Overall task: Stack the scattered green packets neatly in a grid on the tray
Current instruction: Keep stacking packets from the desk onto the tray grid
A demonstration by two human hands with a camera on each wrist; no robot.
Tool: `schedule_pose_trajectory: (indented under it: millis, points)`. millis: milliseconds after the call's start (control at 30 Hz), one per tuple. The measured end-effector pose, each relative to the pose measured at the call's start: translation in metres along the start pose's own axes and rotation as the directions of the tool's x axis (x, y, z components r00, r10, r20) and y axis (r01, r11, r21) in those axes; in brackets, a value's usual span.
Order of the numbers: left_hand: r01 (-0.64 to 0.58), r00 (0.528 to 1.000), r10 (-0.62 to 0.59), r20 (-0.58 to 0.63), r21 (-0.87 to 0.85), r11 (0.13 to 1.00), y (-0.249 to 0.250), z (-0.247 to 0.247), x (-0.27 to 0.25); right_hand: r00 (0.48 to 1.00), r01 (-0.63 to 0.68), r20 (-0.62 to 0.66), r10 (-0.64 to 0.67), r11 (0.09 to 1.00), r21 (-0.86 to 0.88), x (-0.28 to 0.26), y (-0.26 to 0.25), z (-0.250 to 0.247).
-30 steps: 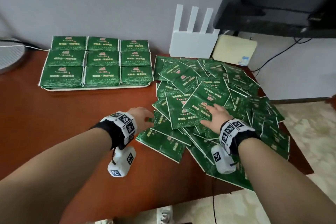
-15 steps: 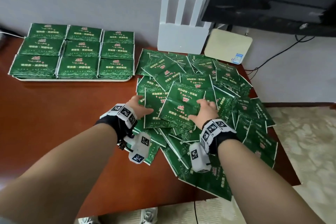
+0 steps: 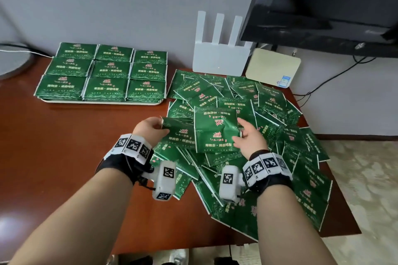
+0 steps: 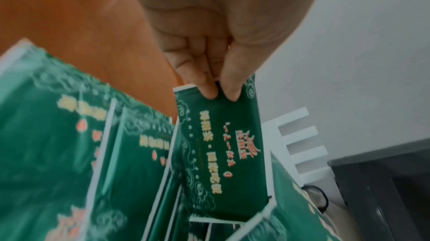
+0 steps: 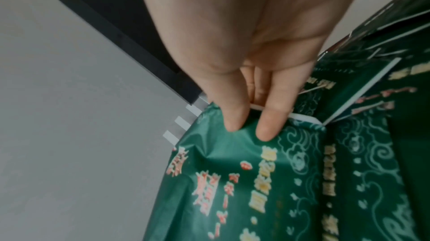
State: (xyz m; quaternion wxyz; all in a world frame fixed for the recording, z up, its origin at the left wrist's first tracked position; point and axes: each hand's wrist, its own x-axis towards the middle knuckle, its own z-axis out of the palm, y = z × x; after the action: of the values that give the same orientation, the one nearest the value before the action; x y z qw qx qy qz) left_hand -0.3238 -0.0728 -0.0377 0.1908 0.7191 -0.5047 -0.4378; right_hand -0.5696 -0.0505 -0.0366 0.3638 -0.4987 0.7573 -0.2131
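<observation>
A white tray [image 3: 103,102] at the back left carries green packets [image 3: 107,71] stacked in a three-by-three grid. To its right a loose heap of green packets [image 3: 269,135] covers the table. My left hand [image 3: 150,128] pinches the left edge of one packet [image 3: 178,133] between thumb and fingers; the left wrist view shows that packet [image 4: 221,153] gripped at its end by the left hand [image 4: 221,90]. My right hand [image 3: 247,137] grips the right edge of a second packet [image 3: 215,129], lifted and crumpled; thumb and finger pinch that packet [image 5: 232,180] in the right wrist view, right hand [image 5: 246,127].
A white router [image 3: 219,58] with three antennas and a cream box [image 3: 272,66] stand against the wall behind the heap. A black screen [image 3: 323,6] hangs at upper right. A grey round base [image 3: 13,60] sits far left. The brown table [image 3: 64,157] ends just right of the heap.
Both hands went from lying flat on the heap to each gripping a packet; the two packets are now raised off the pile, side by side.
</observation>
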Motion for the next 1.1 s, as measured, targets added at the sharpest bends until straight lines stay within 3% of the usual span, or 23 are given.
schedule_pose_trajectory:
  millis: [200, 300, 467, 633, 733, 867, 1000, 1100]
  points:
    - [0.000, 0.978, -0.033, -0.206, -0.158, 0.987, -0.019, -0.030, -0.021, 0.992, 0.122, -0.006, -0.122, 0.988, 0.095, -0.016, -0.010, -0.001]
    - [-0.026, 0.972, -0.035, -0.232, -0.256, 0.966, -0.027, -0.036, -0.030, 0.987, 0.149, 0.041, -0.157, 0.978, 0.143, -0.022, -0.013, 0.003]
    - [-0.038, 0.993, 0.012, -0.119, -0.222, 0.974, -0.032, -0.034, -0.044, 0.979, 0.160, 0.112, -0.173, 0.981, 0.112, -0.029, -0.017, 0.011]
    - [-0.023, 0.989, 0.021, -0.148, -0.013, 1.000, -0.035, -0.032, -0.050, 0.961, 0.220, 0.165, -0.223, 0.975, 0.036, -0.037, -0.021, 0.019]
    - [0.009, 0.987, 0.001, -0.161, 0.059, 0.998, -0.037, -0.031, -0.048, 0.964, 0.247, 0.125, -0.235, 0.965, -0.087, -0.037, -0.023, 0.020]
    - [0.034, 0.977, -0.001, -0.214, 0.152, 0.988, -0.040, -0.034, -0.043, 0.965, 0.260, 0.042, -0.258, 0.965, -0.049, -0.035, -0.022, 0.021]
    - [0.057, 0.975, -0.035, -0.221, 0.095, 0.994, -0.035, -0.041, -0.042, 0.946, 0.318, -0.059, -0.320, 0.947, -0.038, -0.033, -0.027, 0.017]
    - [0.029, 0.960, -0.016, -0.279, 0.043, 0.999, -0.029, -0.047, -0.043, 0.938, 0.347, 0.006, -0.347, 0.938, -0.022, -0.034, -0.038, 0.014]
